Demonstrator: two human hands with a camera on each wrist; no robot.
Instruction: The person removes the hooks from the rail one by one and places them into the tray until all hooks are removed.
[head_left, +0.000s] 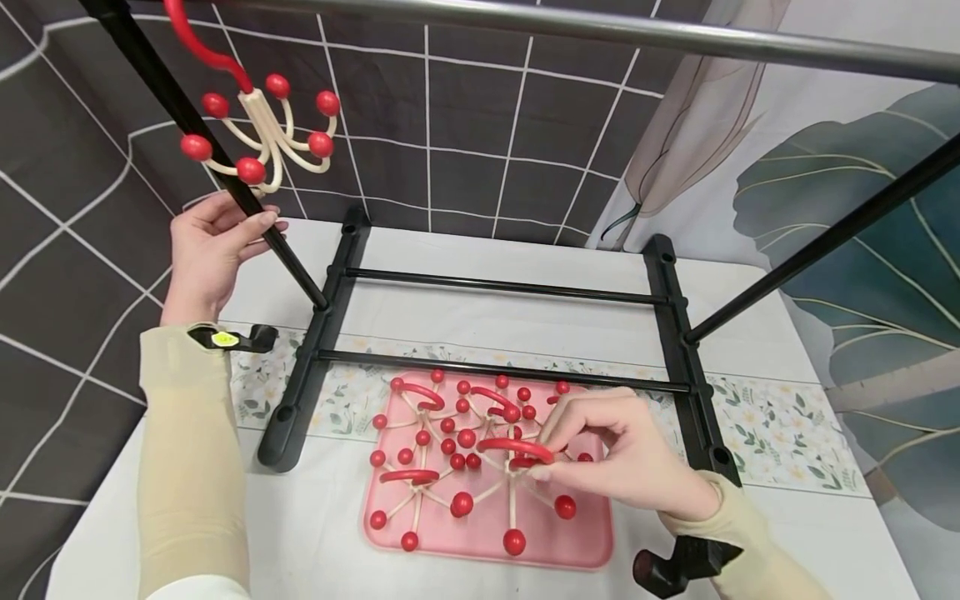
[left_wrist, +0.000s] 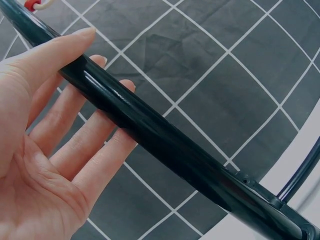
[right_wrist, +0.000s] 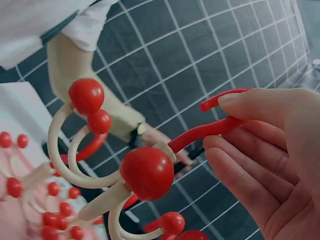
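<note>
My left hand (head_left: 217, 242) holds the slanting black post (head_left: 288, 260) of a rack, thumb across the front and fingers behind in the left wrist view. Just above that hand hangs a beige multi-arm hanging hook (head_left: 261, 117) with red ball tips and a red upper hook. With thumb and fingers, my right hand (head_left: 622, 450) pinches the curved red top (head_left: 517, 448) of another such hanging hook, whose balls (right_wrist: 147, 172) fan out in the right wrist view. Several more lie crowded on the pink tray (head_left: 450, 546) beneath.
A silver bar (head_left: 525, 21) crosses the top of the head view. The rack's black base, with two crossbars (head_left: 502, 286), stands on a white table (head_left: 300, 517) behind the tray. On the right rises a second black post (head_left: 825, 246). Dark checked cloth hangs behind.
</note>
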